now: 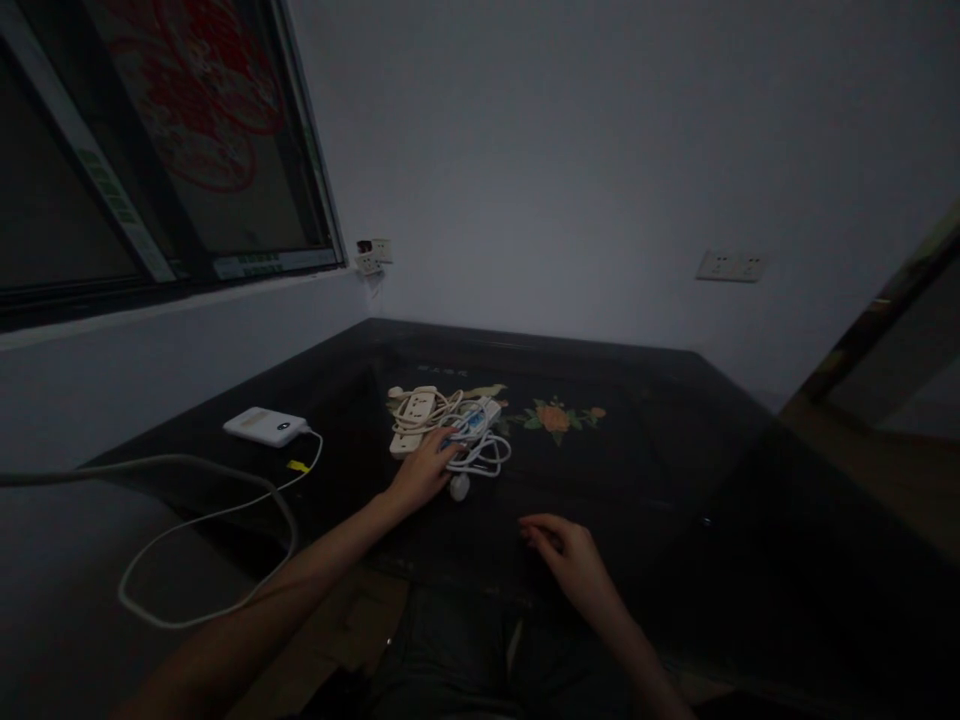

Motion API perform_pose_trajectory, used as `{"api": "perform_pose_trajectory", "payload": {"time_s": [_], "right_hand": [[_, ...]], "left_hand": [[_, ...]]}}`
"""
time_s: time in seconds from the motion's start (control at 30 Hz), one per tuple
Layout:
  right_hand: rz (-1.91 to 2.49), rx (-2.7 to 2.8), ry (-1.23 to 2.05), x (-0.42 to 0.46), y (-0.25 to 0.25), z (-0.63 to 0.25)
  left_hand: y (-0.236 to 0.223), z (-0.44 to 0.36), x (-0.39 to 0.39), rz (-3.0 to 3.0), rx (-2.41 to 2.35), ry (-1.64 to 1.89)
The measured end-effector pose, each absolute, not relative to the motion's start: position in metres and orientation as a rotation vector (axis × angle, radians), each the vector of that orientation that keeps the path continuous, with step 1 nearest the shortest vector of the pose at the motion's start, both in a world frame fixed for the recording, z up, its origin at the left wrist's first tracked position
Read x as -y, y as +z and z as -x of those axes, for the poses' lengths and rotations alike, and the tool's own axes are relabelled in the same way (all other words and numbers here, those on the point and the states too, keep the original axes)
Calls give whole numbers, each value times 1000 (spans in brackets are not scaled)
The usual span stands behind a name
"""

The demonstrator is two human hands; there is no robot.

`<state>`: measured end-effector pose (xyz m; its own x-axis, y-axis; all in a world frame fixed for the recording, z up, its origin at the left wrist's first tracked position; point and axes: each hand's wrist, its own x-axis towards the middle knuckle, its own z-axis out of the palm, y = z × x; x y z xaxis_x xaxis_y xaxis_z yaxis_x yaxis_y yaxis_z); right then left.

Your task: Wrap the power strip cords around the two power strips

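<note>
My left hand (426,468) reaches over the near end of a white power strip with a blue section (480,412). Its fingers are closed around the strip and part of its looped white cord (491,458); the fingertips are partly hidden among the loops. Just right of that hand, a white plug (460,487) lies on the dark table. Beside it on the left is a cream power strip (418,405), its cord wound around it. My right hand (562,545) hovers or rests near the table's front edge, fingers loosely bent, with a gap at the thumb and nothing held.
On the left of the black table (637,450) lies a white power bank (266,426) with a white cable (202,520) looping off the edge, a yellow tag (298,466) on it. Wall sockets (729,266) are on the back wall, and a window (187,130) is at left.
</note>
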<state>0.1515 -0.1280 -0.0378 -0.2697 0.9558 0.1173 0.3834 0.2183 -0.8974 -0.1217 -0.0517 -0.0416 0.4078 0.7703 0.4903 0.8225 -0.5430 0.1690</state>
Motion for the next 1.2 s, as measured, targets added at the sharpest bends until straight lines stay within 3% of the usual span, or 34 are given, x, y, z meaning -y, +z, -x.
{"api": "perform_pose_trajectory", "payload": {"time_s": [0.47,0.9,1.1,1.2], "right_hand": [[1253,1768,1028,126,-45,-173],[1196,1786,1011,132,-43,-174],[1180,1666,1064,129,-45,-177],[1138,1499,1088,122,-33,-172]], "left_hand": [[-35,102,85,2458,1571,-653],[-33,107,103,2442,1705,-727],[-9,124,115,2765,1580,-702],[14,106,123,2787,1571,-911]]}}
